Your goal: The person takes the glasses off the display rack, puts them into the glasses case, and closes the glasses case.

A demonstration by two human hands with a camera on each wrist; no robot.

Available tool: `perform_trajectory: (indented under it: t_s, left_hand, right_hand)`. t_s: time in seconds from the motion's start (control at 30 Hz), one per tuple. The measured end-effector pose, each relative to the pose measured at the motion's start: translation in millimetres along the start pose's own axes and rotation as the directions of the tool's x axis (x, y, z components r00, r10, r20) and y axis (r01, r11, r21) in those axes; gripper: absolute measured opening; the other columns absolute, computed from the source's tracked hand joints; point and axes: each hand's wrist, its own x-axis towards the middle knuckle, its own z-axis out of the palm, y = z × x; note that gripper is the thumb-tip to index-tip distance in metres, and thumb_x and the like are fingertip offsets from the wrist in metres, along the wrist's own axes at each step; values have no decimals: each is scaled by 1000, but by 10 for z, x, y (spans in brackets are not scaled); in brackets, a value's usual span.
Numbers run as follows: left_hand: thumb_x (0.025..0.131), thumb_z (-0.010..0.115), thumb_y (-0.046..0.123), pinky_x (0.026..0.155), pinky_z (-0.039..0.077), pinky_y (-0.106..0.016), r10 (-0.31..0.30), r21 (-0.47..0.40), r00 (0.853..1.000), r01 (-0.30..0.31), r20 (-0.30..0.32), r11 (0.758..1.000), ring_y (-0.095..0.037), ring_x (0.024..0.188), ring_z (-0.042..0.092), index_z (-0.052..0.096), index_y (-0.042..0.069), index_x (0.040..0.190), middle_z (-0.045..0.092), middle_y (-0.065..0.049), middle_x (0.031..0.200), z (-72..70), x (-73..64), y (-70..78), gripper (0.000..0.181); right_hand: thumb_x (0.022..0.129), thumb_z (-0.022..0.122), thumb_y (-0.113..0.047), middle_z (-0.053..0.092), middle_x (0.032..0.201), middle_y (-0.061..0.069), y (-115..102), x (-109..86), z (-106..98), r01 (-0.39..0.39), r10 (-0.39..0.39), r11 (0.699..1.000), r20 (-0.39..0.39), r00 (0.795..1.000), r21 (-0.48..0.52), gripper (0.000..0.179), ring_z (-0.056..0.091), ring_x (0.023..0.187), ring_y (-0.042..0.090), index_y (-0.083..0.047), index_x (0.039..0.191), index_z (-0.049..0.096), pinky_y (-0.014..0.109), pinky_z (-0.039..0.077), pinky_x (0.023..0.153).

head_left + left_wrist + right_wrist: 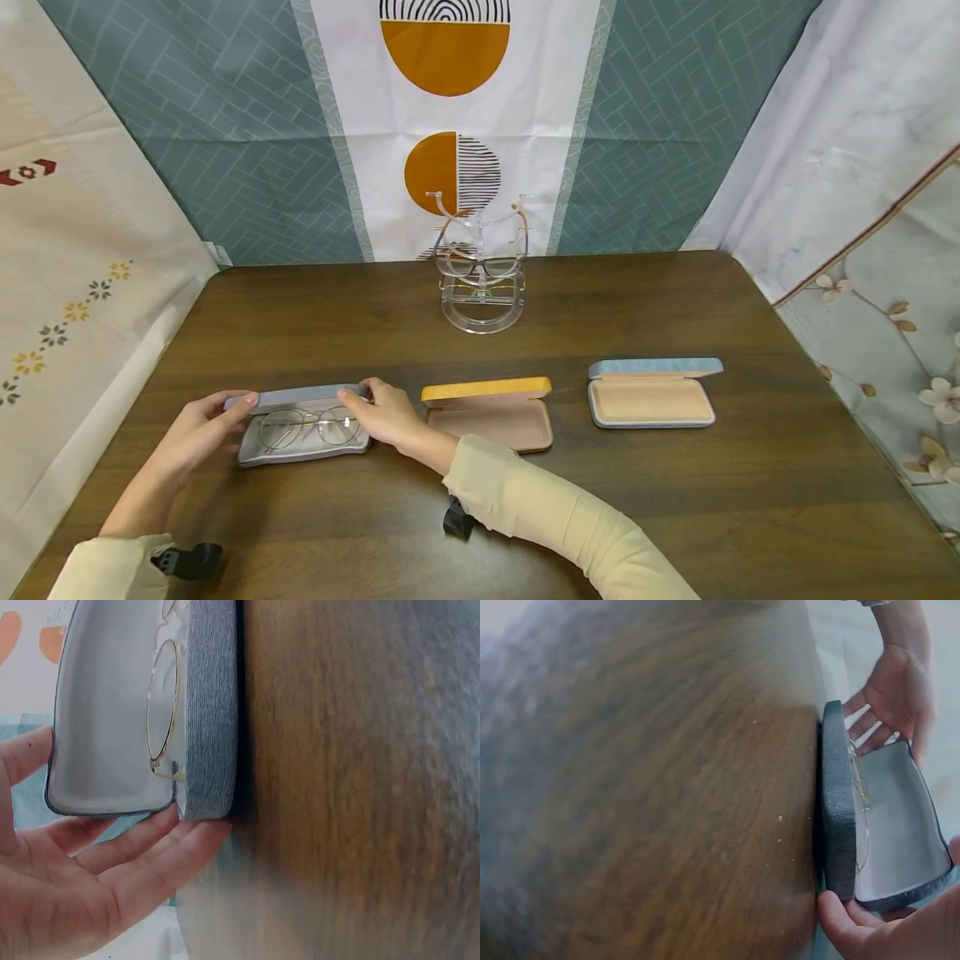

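A grey glasses case (303, 455) lies with its lid raised at the left of the table. Inside rest thin gold-rimmed glasses (311, 422). My left hand (201, 427) holds the case's left end, thumb on the lid's edge. In the left wrist view, fingers of the left hand (97, 877) lie behind the lid and along the end of the base. At the other end my right hand (386, 413) grips the lid's right corner. The right wrist view shows fingers of the right hand (900, 930) at the base's near end as well.
An open yellow glasses case (487, 389) stands just right of my right hand, and an open blue one (656, 367) farther right. A clear display stand (480, 321) holding glasses is at the back. Patterned cloths (277, 167) hang around the table (570, 325).
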Motion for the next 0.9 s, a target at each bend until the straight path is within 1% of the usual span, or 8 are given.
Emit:
perform_trajectory:
  t_s: [0.13,0.17,0.27,0.43,0.53,0.67,0.77,0.9]
  left_hand:
    - [95,44,39,66,53,-36,-12,5,999,12,31,1000,-16,89,56,41,-13,126,47,-25,112,9,-117,272,61]
    - [94,45,39,66,53,-35,-10,0,999,10,33,1000,-14,88,55,41,-13,126,47,-25,112,8,-123,280,61]
    - [94,47,37,66,53,-34,-1,-27,999,2,40,1000,-7,85,54,42,-13,125,48,-23,112,-1,-118,252,60]
    - [94,50,32,66,53,-32,17,-84,999,-13,51,996,-1,83,56,43,-13,124,53,-10,106,-30,-114,206,55]
    - [93,52,30,67,53,-33,18,-111,998,-12,60,994,-1,83,57,41,-15,123,56,-6,102,-45,-119,199,55]
    - [93,53,28,68,53,-33,20,-133,997,-11,71,991,-2,83,57,39,-16,124,58,-1,98,-60,-136,199,56]
    - [92,54,25,68,53,-32,23,-144,997,-12,73,990,-3,84,58,40,-16,125,58,5,95,-67,-145,189,54]
    - [92,55,24,68,53,-32,28,-143,996,-16,79,990,-1,85,57,39,-16,126,56,10,96,-83,-153,169,55]
  right_hand:
    - [88,54,-44,59,92,-2,8,9,-22,-6,6,998,-2,1000,56,47,54,76,10,-10,120,56,26,45,62]
    - [88,55,-43,59,91,-4,10,11,-26,-6,6,997,-1,1000,71,46,53,75,10,-10,120,56,26,44,61]
    - [87,58,-41,59,94,-5,17,18,-30,1,0,996,-6,1000,87,44,53,79,9,-13,121,57,26,44,64]
    - [85,61,-37,60,95,-5,27,24,-37,1,-1,994,1,1000,106,44,53,80,8,-15,123,58,26,43,60]
    - [84,64,-36,62,94,-4,24,18,-43,1,-1,993,7,1000,116,46,54,79,7,-14,123,58,24,43,59]
    - [82,67,-34,64,97,-3,18,8,-53,0,-1,993,7,1000,115,46,56,80,6,-13,122,59,24,44,62]
    - [80,69,-32,64,103,-2,14,3,-63,-1,0,994,7,1000,114,46,56,84,6,-14,122,60,24,45,65]
    - [78,72,-29,62,111,-1,8,-4,-68,-14,13,992,10,1000,127,46,57,91,8,-14,121,61,24,46,71]
